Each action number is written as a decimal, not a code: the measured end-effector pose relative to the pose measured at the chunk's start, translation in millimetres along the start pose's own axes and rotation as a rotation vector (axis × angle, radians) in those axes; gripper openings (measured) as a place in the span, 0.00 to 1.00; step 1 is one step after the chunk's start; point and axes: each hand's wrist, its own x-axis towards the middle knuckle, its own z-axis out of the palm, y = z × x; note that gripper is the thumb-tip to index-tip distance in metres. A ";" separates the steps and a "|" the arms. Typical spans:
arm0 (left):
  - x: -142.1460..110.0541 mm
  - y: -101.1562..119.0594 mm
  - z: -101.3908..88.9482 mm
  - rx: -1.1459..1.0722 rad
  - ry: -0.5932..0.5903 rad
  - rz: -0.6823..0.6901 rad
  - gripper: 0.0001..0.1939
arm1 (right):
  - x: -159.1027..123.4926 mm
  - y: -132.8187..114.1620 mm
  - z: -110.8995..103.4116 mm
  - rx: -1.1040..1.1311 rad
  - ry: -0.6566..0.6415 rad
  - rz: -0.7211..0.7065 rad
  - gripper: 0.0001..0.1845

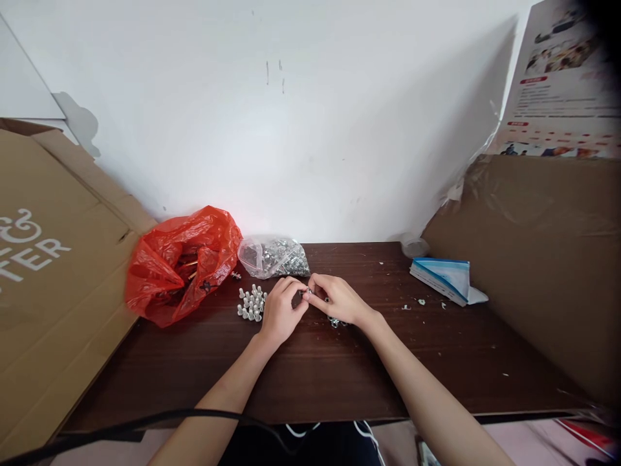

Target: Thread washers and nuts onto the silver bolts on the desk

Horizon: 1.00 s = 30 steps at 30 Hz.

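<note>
Over the middle of the dark wooden table, my left hand and my right hand meet fingertip to fingertip. Both are closed in a pinch around one small shiny metal piece; the fingers cover most of it, so its kind is unclear. Just left of my left hand stands a cluster of pale, bolt-like pieces, upright and close together. Under my right hand lie several small silvery metal parts, partly hidden by the palm. Behind my hands rests a clear plastic bag full of small metal parts.
A red plastic bag with items inside sits at the back left, against a cardboard box. On the right are a blue-and-white packet, small white scraps and another cardboard panel. A black cable crosses the lower left.
</note>
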 end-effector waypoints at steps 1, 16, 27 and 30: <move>-0.2 -0.2 -0.1 0.002 0.002 0.001 0.04 | 0.2 0.1 1.1 0.000 -0.003 -0.004 0.14; 1.7 -3.6 1.6 -0.144 0.001 -0.152 0.12 | 4.8 5.1 8.8 -0.116 0.071 0.075 0.24; 8.4 -5.0 0.7 -0.668 -0.026 -0.476 0.15 | 6.0 5.6 6.9 -0.099 0.136 0.054 0.23; 9.6 -3.9 0.5 -0.707 -0.019 -0.472 0.15 | 6.0 6.5 8.8 -0.091 0.122 0.033 0.23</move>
